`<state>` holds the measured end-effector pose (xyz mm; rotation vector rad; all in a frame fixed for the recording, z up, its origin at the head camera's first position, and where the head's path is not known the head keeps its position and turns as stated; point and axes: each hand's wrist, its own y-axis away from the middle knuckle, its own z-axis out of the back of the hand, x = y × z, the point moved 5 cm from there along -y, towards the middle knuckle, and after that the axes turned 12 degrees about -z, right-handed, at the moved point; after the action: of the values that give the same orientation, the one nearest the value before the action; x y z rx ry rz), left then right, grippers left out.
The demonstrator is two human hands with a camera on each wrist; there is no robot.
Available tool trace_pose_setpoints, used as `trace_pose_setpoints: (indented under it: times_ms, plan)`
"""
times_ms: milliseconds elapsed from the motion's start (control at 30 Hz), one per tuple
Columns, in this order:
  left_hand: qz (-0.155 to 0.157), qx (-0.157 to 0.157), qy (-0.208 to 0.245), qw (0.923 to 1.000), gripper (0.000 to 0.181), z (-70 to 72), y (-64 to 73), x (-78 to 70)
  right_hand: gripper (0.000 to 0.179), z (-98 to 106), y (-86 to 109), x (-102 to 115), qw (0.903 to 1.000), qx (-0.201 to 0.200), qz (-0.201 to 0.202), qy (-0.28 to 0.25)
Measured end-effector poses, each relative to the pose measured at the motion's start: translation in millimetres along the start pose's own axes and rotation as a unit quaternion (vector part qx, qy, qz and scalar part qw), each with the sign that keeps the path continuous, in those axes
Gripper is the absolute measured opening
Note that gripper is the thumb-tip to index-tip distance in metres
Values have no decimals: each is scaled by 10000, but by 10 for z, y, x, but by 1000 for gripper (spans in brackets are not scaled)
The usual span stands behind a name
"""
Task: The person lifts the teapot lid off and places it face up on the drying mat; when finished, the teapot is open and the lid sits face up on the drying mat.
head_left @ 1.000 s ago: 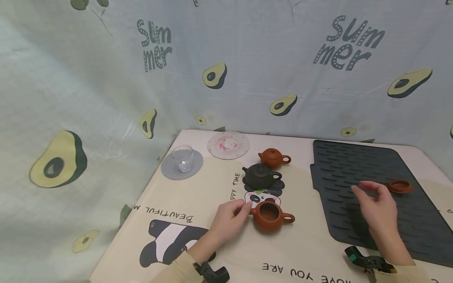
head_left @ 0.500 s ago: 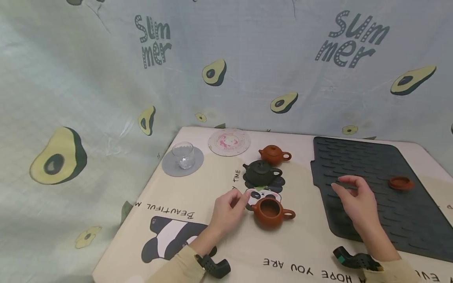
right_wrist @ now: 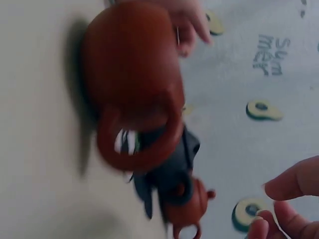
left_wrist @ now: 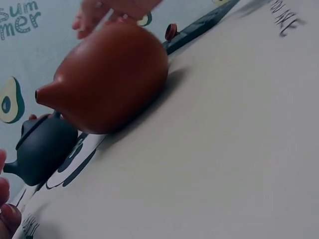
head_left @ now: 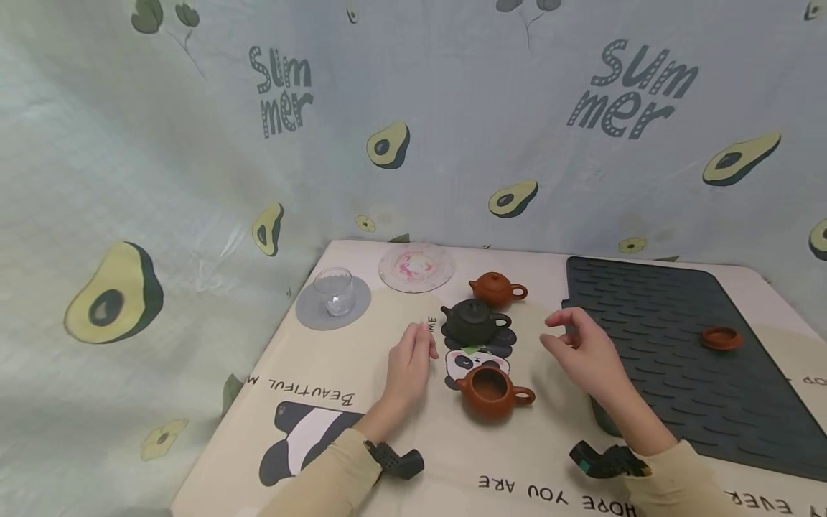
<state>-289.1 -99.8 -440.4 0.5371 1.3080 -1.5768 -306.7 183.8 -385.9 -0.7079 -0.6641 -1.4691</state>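
A lidless reddish-brown clay teapot (head_left: pixel 489 395) stands on the table between my hands, spout to the left and handle to the right. My left hand (head_left: pixel 408 362) is over the table left of it, fingers extended and holding nothing. Right of the teapot my right hand (head_left: pixel 584 355) hovers with thumb and forefinger apart, nothing between them. Behind stands a dark lidded teapot (head_left: pixel 474 321), and past that a smaller reddish-brown lidded teapot (head_left: pixel 494 289). A small reddish-brown round lid (head_left: pixel 722 338) lies on the black ridged mat (head_left: pixel 652 309) at right.
At the back left a clear glass cup (head_left: pixel 334 291) stands on a grey round coaster (head_left: pixel 306 312). Beside it lies a pink-patterned round coaster (head_left: pixel 417 267). An avocado-print curtain (head_left: pixel 452 86) hangs behind and left of the table (head_left: pixel 452 467).
My right hand has moved left from near the lid, off the mat toward the lidless teapot. My left hand has drawn away from the spout and its fingers have straightened.
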Motion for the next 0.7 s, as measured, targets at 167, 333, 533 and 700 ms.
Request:
trace_pose_setpoints:
  times_ms: [167,333,533,700]
  plan:
    - [150,-291,49,9995,43,-86,-188,111,18,-180,-91,361,9957,593,563,428]
    - [209,-465,-76,9987,45,-179,-372,214,16,-322,-253,603,9864,904,882,1051]
    - [416,-130,-395,9983,45,-195,-484,317,25,-488,-463,764,9756,952,825,1799]
    - [786,313,-441,9954,47,-217,-533,362,23,-608,-567,884,9625,949,780,2418]
